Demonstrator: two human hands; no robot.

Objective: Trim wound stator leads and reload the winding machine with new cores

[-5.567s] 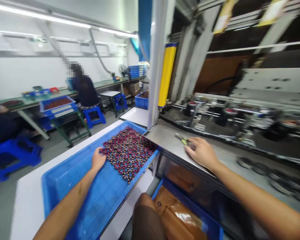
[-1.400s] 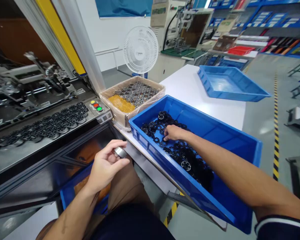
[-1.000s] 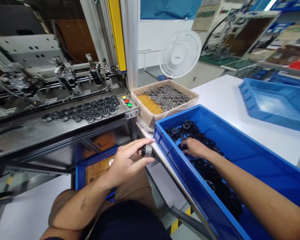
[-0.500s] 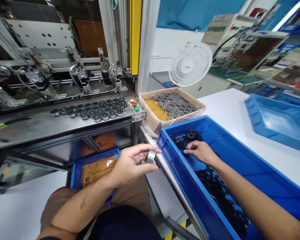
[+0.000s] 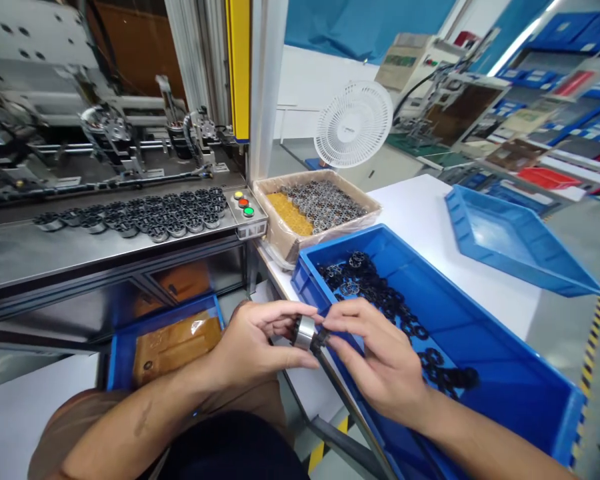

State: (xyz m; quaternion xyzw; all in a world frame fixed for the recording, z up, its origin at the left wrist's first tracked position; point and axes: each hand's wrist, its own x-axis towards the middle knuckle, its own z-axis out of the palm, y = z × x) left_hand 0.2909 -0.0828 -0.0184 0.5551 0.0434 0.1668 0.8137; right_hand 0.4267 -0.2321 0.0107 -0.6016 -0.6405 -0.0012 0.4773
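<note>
My left hand (image 5: 265, 337) grips a short silver metal ring (image 5: 305, 332) with black on its inner side, holding it between thumb and fingers. Close against the ring's right side, my right hand (image 5: 375, 350) pinches a small black plastic part (image 5: 321, 339). Whether the two pieces touch I cannot make out. Both hands are over the near edge of a blue bin (image 5: 485, 320). Loose black parts (image 5: 390, 297) lie in a heap along the bin's left side.
Several black-and-silver rings (image 5: 155, 213) stand on the machine's metal ledge, beside a button box (image 5: 250, 220). A cardboard box (image 5: 285, 243) of similar parts sits behind the bin. Further off are a white fan (image 5: 353, 127) and a blue tray (image 5: 505, 233). A lower bin (image 5: 113, 360) holds brown wrapping.
My right hand has come out of the blue bin with a small black part and moved left to the ring. My left hand still holds the ring. The view has turned right.
</note>
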